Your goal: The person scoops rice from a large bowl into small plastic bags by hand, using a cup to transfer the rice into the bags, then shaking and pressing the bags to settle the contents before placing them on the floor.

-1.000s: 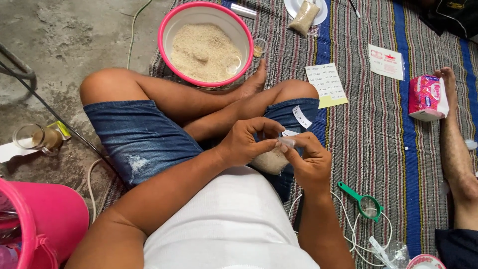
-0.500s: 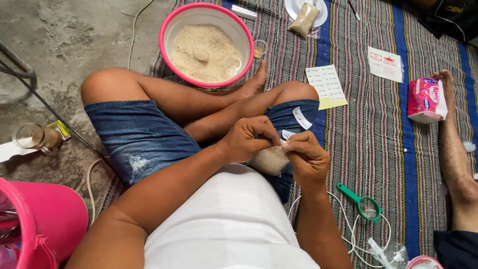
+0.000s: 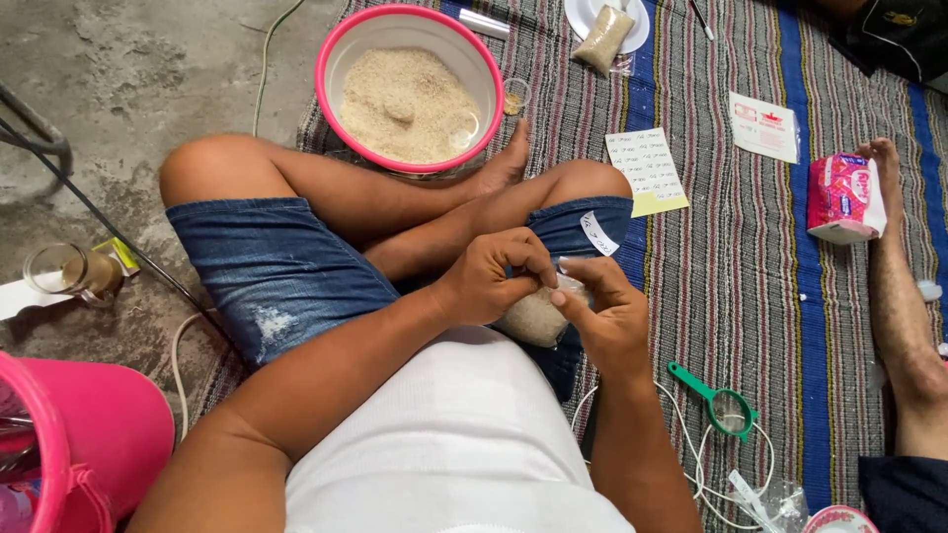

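Small bag of grain held at the lap, mouth being pinched shut.

Left hand (image 3: 489,276) and right hand (image 3: 602,316) each grip the small clear bag (image 3: 533,316), already filled; closure looks unfinished. Farther off, pink bowl (image 3: 336,59) holds more grain.
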